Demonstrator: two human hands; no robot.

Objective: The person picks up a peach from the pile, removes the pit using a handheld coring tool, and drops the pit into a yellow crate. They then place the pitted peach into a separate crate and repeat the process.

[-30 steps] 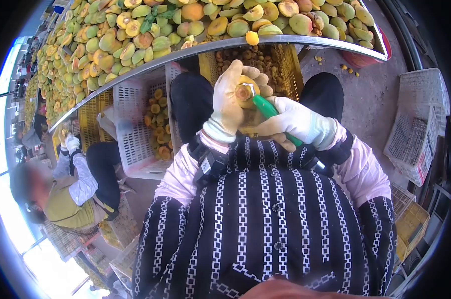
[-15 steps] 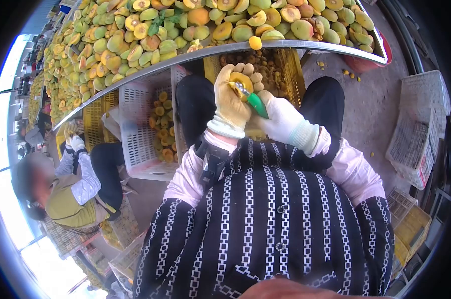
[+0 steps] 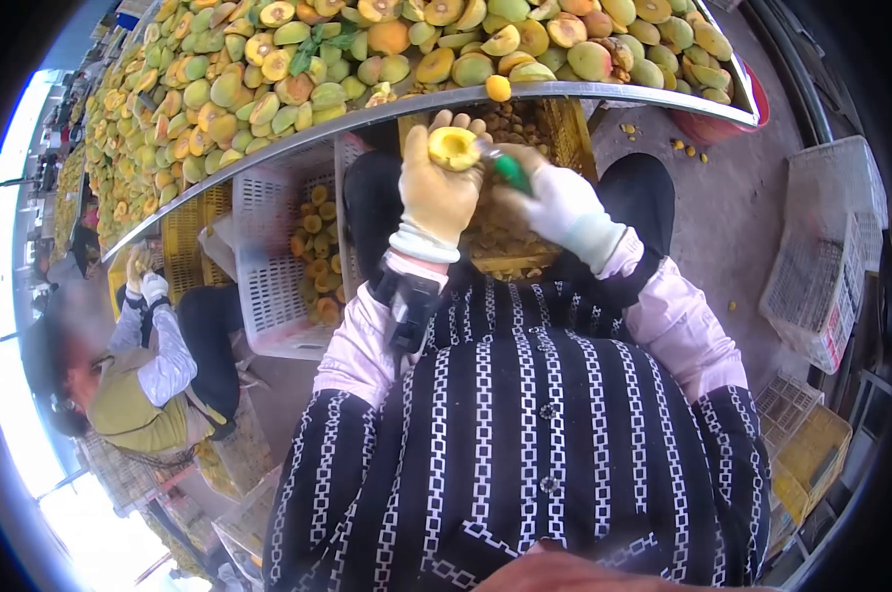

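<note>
My gloved left hand [image 3: 434, 202] is closed around a yellow peach half [image 3: 454, 149], its cut face turned up with a hollow in the middle. Close to its right, my gloved right hand [image 3: 561, 205] grips a green-handled pitting spoon [image 3: 511, 172]. The spoon's metal end is blurred near the peach half's right edge; whether it touches cannot be made out. Beneath both hands stands a yellow crate [image 3: 576, 148] with brownish scraps in it. A small orange-yellow piece [image 3: 498, 89] sits on the table edge just above my hands.
A metal-rimmed table [image 3: 298, 131] heaped with peach halves spans the front. Left of my knees stands a white crate [image 3: 268, 296] holding peach halves. Another person [image 3: 150, 405] sits further left. On the right are stacked white crates [image 3: 820, 247] and a red tub [image 3: 754, 109].
The spoon has come out of the peach half and moved to its right side. My left hand has shifted slightly up and left, and the hollow now shows.
</note>
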